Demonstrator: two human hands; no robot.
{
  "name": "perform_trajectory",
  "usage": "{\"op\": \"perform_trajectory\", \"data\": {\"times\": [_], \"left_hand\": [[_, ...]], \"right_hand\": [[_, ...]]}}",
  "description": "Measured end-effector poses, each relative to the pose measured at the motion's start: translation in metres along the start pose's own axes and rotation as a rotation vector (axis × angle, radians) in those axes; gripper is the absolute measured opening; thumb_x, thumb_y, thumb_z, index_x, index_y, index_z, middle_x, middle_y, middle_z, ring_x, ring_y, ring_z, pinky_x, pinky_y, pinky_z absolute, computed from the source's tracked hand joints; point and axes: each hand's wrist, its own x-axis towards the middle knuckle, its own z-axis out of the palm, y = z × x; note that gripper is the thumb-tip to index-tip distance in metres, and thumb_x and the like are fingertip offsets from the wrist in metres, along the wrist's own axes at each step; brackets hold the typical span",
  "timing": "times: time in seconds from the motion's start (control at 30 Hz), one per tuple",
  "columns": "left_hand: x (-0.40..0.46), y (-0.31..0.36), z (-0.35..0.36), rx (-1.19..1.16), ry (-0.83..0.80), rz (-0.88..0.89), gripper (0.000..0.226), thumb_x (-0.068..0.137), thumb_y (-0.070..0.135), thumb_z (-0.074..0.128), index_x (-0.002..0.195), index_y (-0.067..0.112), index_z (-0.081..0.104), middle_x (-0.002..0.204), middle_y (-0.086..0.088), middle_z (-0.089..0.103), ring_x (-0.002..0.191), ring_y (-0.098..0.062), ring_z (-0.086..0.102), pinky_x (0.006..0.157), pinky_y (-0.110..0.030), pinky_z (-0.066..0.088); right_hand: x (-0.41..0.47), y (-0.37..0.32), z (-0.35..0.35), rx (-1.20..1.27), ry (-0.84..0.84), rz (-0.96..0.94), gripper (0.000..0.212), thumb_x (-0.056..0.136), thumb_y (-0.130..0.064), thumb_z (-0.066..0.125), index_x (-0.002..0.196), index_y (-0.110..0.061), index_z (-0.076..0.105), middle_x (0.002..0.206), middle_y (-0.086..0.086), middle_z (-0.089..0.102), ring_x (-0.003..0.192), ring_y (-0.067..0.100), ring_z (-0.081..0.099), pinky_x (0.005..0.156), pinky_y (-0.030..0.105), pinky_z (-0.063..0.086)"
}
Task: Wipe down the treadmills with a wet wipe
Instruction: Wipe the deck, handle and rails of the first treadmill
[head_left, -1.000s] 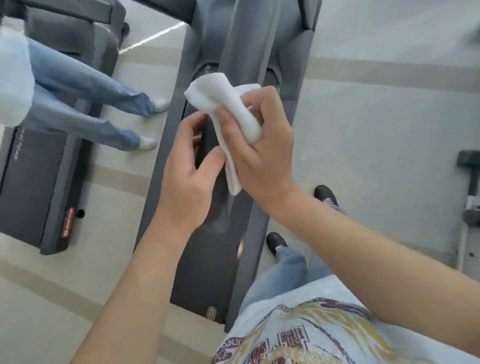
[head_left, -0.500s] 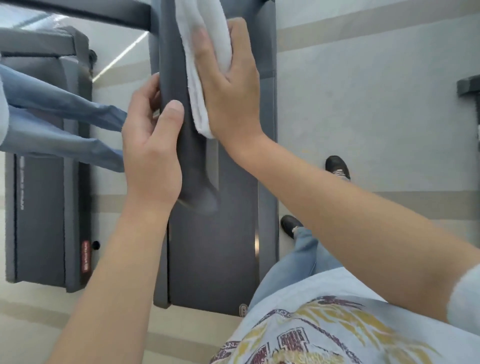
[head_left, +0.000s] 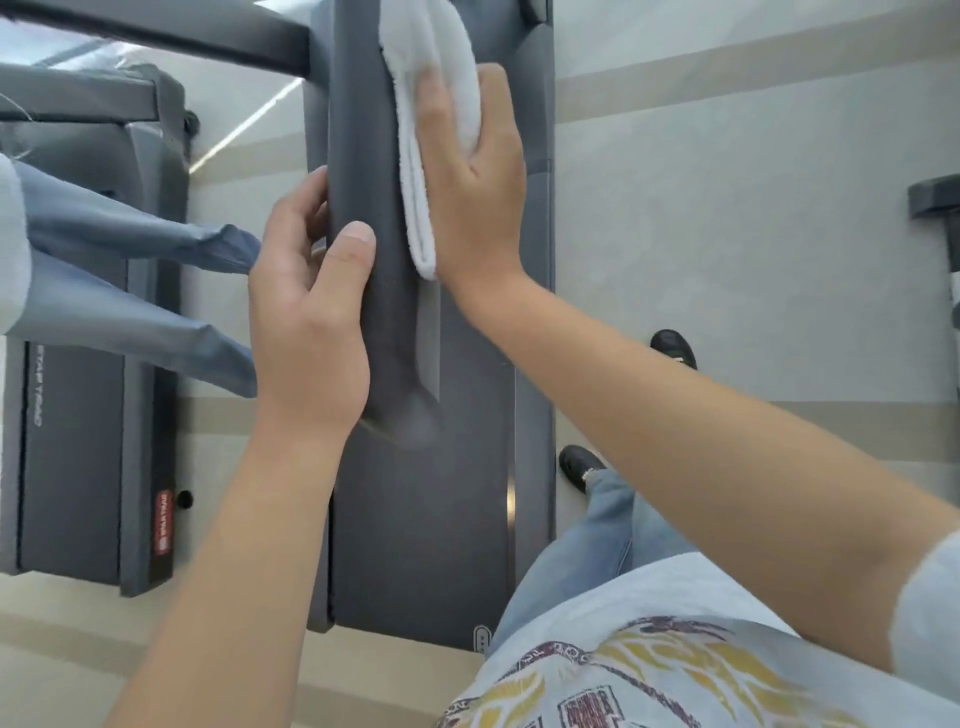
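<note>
A grey treadmill (head_left: 426, 545) runs up the middle of the view, and its dark padded handrail (head_left: 371, 171) stands close in front of me. My right hand (head_left: 475, 202) presses a folded white wipe (head_left: 434, 104) flat against the right side of that handrail. My left hand (head_left: 306, 306) wraps around the rail's left side, thumb on its front face, just below the wipe. The upper end of the wipe runs out of the top of the frame.
A second grey treadmill (head_left: 78, 457) stands to the left, with another person's jeans-clad legs (head_left: 140, 280) over it. A dark crossbar (head_left: 166, 31) runs along the top left. My own shoes (head_left: 672, 348) stand on pale floor right of the treadmill. A machine part (head_left: 935, 200) sits at the right edge.
Both hands went from holding the wipe in the air to the handrail. My right hand now presses the wipe on it and has slid slightly down; my left grips the rail.
</note>
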Motion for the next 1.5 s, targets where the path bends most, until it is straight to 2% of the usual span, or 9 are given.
{"op": "perform_trajectory", "data": {"times": [0.1, 0.33, 0.5, 0.77, 0.9, 1.1, 1.33, 1.4, 1.5], "left_hand": [[0.001, -0.001, -0.002, 0.007, -0.009, -0.006, 0.049, 0.101, 0.021, 0.053, 0.146, 0.005, 0.056, 0.134, -0.017, 0.069, 0.124, -0.024, 0.065, 0.112, -0.053, 0.049], [0.0, -0.001, -0.001, 0.003, 0.014, -0.011, 0.049, 0.101, 0.019, 0.052, 0.149, 0.011, 0.054, 0.136, -0.008, 0.069, 0.126, -0.017, 0.065, 0.107, -0.038, 0.052], [0.001, -0.002, 0.0, -0.006, 0.027, -0.035, 0.048, 0.102, 0.016, 0.052, 0.149, 0.01, 0.054, 0.139, -0.009, 0.067, 0.132, -0.023, 0.061, 0.115, -0.049, 0.047], [-0.003, 0.005, 0.001, -0.053, 0.053, -0.092, 0.048, 0.101, 0.021, 0.054, 0.149, 0.015, 0.056, 0.128, 0.0, 0.073, 0.119, -0.015, 0.068, 0.1, -0.029, 0.054], [-0.003, 0.004, 0.001, -0.015, 0.084, -0.064, 0.046, 0.103, 0.019, 0.048, 0.148, 0.016, 0.058, 0.137, 0.003, 0.069, 0.127, -0.014, 0.064, 0.104, -0.028, 0.05], [-0.008, 0.003, 0.005, -0.021, 0.208, -0.122, 0.04, 0.102, 0.023, 0.052, 0.139, 0.023, 0.067, 0.127, 0.009, 0.074, 0.12, -0.01, 0.068, 0.094, -0.016, 0.05], [-0.026, -0.002, 0.012, -0.036, 0.433, -0.183, 0.025, 0.103, 0.018, 0.05, 0.089, 0.015, 0.07, 0.073, -0.004, 0.066, 0.063, -0.011, 0.052, 0.059, -0.024, 0.041], [-0.036, -0.005, 0.017, -0.102, 0.472, -0.229, 0.028, 0.104, 0.02, 0.048, 0.088, 0.015, 0.07, 0.073, -0.011, 0.065, 0.063, -0.016, 0.051, 0.058, -0.026, 0.04], [-0.046, -0.004, 0.023, -0.151, 0.517, -0.252, 0.032, 0.104, 0.022, 0.044, 0.107, 0.021, 0.076, 0.089, 0.009, 0.074, 0.08, -0.01, 0.066, 0.068, -0.02, 0.05]], "right_hand": [[-0.04, 0.003, -0.01, 0.009, -0.069, 0.046, 0.023, 0.109, -0.026, 0.054, 0.094, -0.009, 0.05, 0.071, -0.01, 0.052, 0.065, 0.011, 0.054, 0.065, 0.039, 0.053], [-0.062, 0.005, -0.022, -0.016, -0.176, 0.04, 0.02, 0.107, -0.022, 0.056, 0.089, -0.021, 0.048, 0.071, -0.017, 0.05, 0.064, 0.005, 0.051, 0.062, 0.025, 0.045], [0.023, -0.005, 0.005, -0.028, -0.03, 0.021, 0.027, 0.108, -0.019, 0.056, 0.088, -0.002, 0.048, 0.068, -0.006, 0.047, 0.061, 0.009, 0.048, 0.061, 0.032, 0.048], [-0.07, 0.003, -0.041, -0.079, -0.385, -0.058, 0.013, 0.102, -0.021, 0.063, 0.102, -0.026, 0.051, 0.082, -0.014, 0.057, 0.071, 0.013, 0.059, 0.063, 0.024, 0.048], [-0.008, -0.016, -0.025, -0.211, -0.339, -0.074, 0.021, 0.101, -0.026, 0.067, 0.092, -0.017, 0.05, 0.076, -0.003, 0.056, 0.068, 0.016, 0.057, 0.062, 0.038, 0.051], [0.089, -0.045, 0.017, -0.645, -0.301, -0.5, 0.027, 0.093, -0.042, 0.069, 0.093, -0.015, 0.064, 0.089, -0.006, 0.059, 0.075, 0.011, 0.053, 0.067, 0.033, 0.048], [0.015, -0.045, 0.002, -0.827, -0.761, -0.924, 0.026, 0.089, -0.041, 0.075, 0.08, -0.017, 0.071, 0.082, -0.003, 0.055, 0.077, 0.017, 0.049, 0.057, 0.036, 0.044], [0.014, -0.046, -0.003, -0.802, -0.884, -0.97, 0.026, 0.091, -0.042, 0.075, 0.084, -0.017, 0.073, 0.082, -0.002, 0.056, 0.077, 0.018, 0.051, 0.055, 0.038, 0.047], [0.052, -0.055, 0.006, -0.859, -0.877, -0.979, 0.028, 0.091, -0.045, 0.073, 0.085, -0.018, 0.074, 0.081, -0.003, 0.054, 0.075, 0.018, 0.052, 0.055, 0.038, 0.048]]}}
